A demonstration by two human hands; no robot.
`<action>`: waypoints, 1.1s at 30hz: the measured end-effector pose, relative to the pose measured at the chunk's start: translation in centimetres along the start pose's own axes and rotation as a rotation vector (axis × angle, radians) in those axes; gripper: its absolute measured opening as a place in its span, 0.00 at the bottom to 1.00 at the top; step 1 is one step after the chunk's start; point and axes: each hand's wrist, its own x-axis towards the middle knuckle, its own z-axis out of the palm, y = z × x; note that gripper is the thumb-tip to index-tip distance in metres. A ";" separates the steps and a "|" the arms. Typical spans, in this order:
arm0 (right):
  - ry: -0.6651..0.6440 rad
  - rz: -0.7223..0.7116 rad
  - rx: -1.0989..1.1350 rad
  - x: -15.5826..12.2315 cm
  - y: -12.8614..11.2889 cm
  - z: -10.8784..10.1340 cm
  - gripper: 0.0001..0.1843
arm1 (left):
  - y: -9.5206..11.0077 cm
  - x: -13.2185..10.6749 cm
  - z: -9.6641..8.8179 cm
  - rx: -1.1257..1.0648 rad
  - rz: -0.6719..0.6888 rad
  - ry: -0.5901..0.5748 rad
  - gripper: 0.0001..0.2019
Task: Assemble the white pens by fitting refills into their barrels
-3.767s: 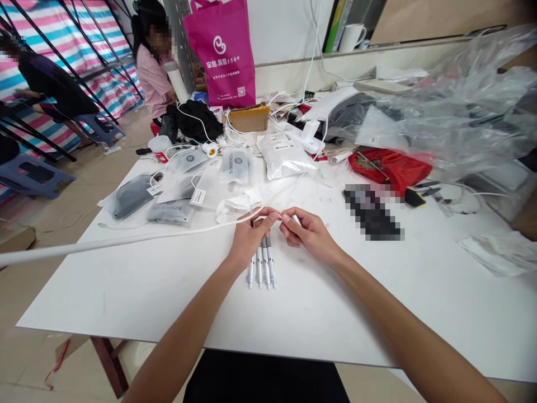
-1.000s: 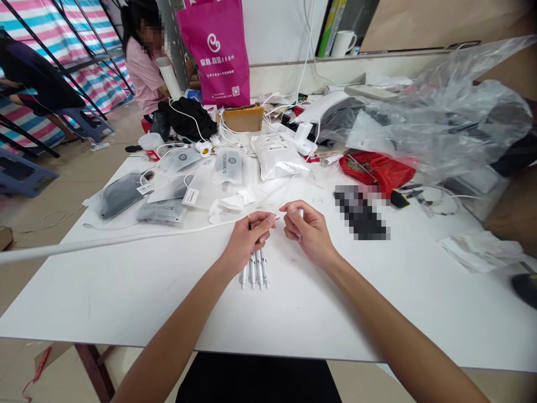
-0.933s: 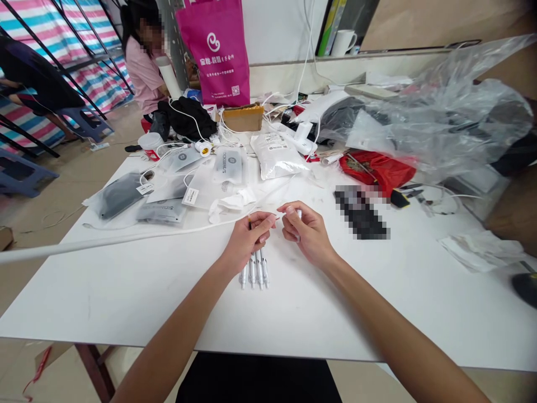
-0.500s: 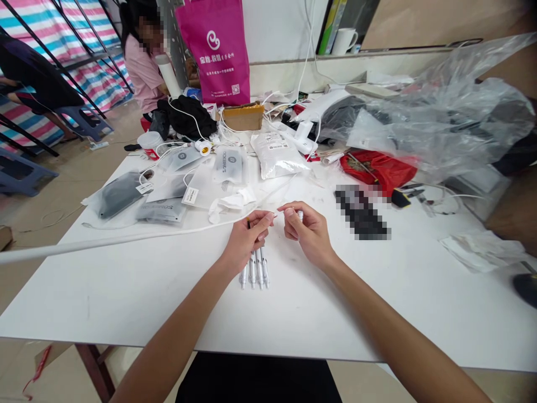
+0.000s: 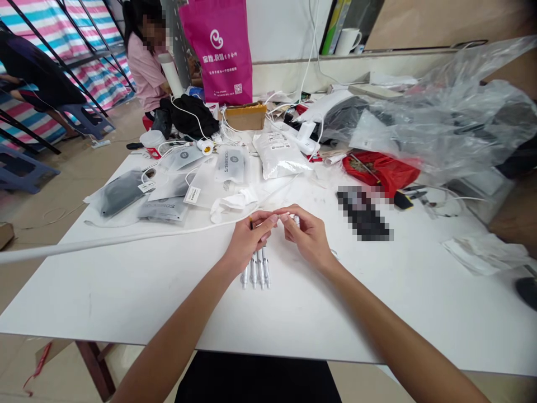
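Above the white table, my left hand (image 5: 251, 234) and my right hand (image 5: 308, 232) meet at the fingertips, both closed in a pinch. From my left fingers pokes a thin dark stick with a yellowish bit (image 5: 251, 223), perhaps a pen refill; the rest is hidden. A short white and clear pen part (image 5: 297, 220) shows in my right fingers. What lies between the fingertips is too small to make out. Several white and clear pens (image 5: 258, 271) lie side by side under my left hand, their upper ends covered by it. Something small and pale (image 5: 334, 254) shows beside my right wrist.
A white cable (image 5: 138, 239) crosses the table. Behind it lie frosted packages (image 5: 163, 209), a white parcel (image 5: 280, 157) and crumpled tissue (image 5: 232, 202). To the right are a blurred dark object (image 5: 363, 215), a red bag (image 5: 380, 170) and clear plastic (image 5: 453, 123). Two people sit at far left.
My fingertips have come together, closing the small gap between my hands. My right hand has shifted slightly left. The view has moved a little; the pens stay in place.
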 end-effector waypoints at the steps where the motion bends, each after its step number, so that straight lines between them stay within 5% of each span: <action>1: -0.017 -0.008 -0.039 -0.1 0.1 0.0 0.17 | 0.0 0.0 0.0 0.000 -0.009 -0.009 0.20; 6: -0.017 0.028 0.029 -0.1 0.2 0.2 0.22 | 0.0 0.0 -0.2 -0.067 -0.035 -0.051 0.20; 13: 0.237 0.255 0.492 1.9 -0.8 -1.6 0.25 | 0.4 -0.1 -0.1 -0.125 -0.046 -0.068 0.21; 22: 0.216 0.377 0.969 2.9 -1.2 -2.6 0.21 | 0.4 -0.1 -0.2 -0.137 -0.068 -0.118 0.18; 33: -0.012 0.443 0.991 2.3 -1.6 -2.3 0.18 | 0.4 -0.1 -0.4 -0.138 -0.057 -0.132 0.19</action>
